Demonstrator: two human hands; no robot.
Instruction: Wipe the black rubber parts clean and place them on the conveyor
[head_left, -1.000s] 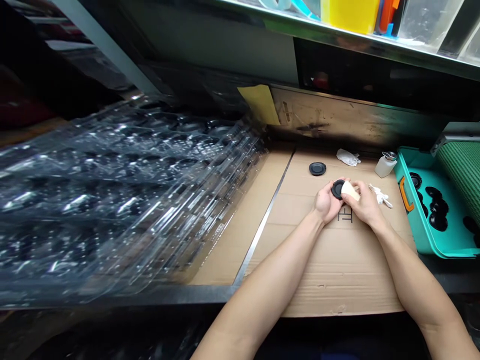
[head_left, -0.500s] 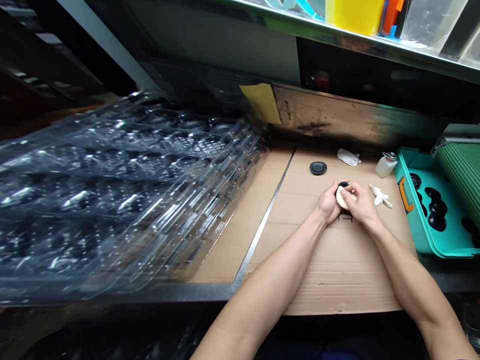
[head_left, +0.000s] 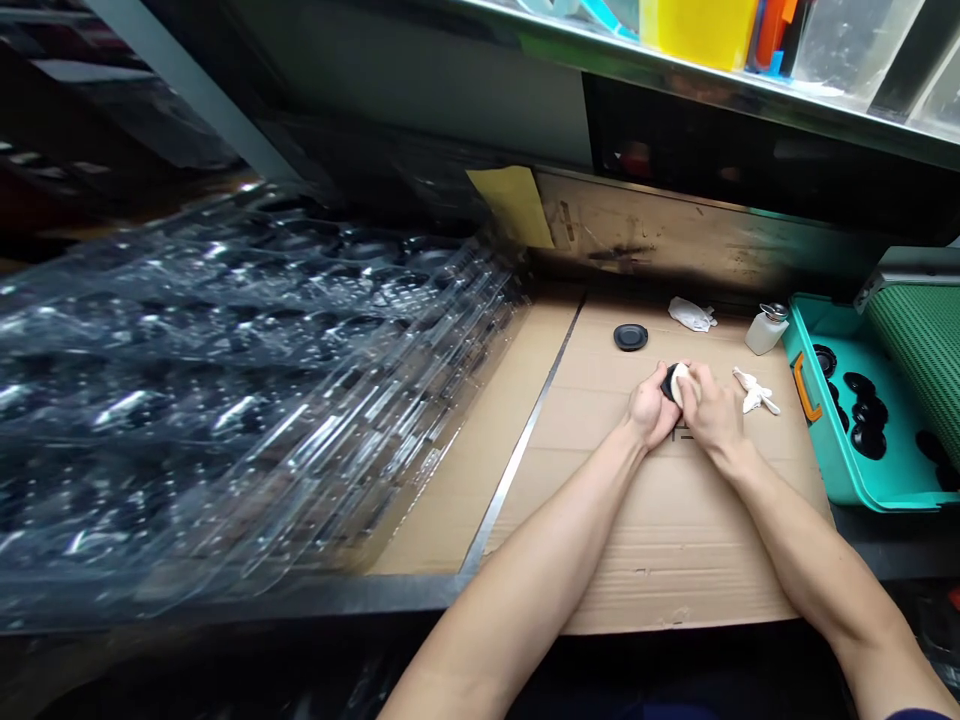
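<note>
Black disc [head_left: 668,384] rests in the grip of a person's left hand [head_left: 651,408], above a cardboard sheet [head_left: 645,565] and to the left of a teal bin [head_left: 827,450]. The left fingers curl narrowly around the disc, which lies near their tips, its dark edge showing on the side away from the bin. The right hand [head_left: 711,408], on the side nearer the bin, has its fingers bent and drawn close on a white pad [head_left: 679,384], which tilts over the disc and covers much of its face; how firmly the two meet cannot be told. Farther out, a second black disc [head_left: 631,337] lies flat on the cardboard, beyond the hands and well left of the bin. A twisted white cloth [head_left: 756,391] lies near the bin's orange handle [head_left: 807,388], while a small bottle [head_left: 766,330] stands just beside the bin's far left corner, with a crumpled white wad [head_left: 691,315] farther left. Inside the bin are several black pieces [head_left: 870,410]; a green mat [head_left: 919,320] overhangs its right side. Far to the left of the bin, clear plastic trays [head_left: 225,400] are stacked, their near edges blurred.
</note>
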